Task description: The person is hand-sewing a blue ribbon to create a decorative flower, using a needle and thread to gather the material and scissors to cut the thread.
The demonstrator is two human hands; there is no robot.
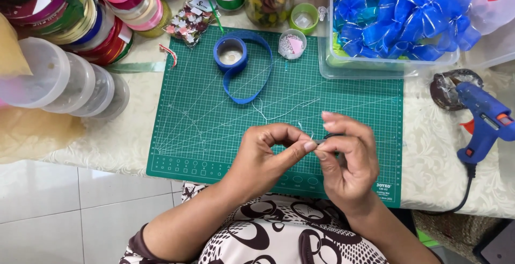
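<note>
Mostly, a green cutting mat (214, 114) covers the tabletop's middle, with a blue ribbon roll (232, 55) near its far edge. Over the near edge, left hand (265, 154) and right hand (348, 159) pinch a thin white thread (279, 115) between fingertips.
</note>
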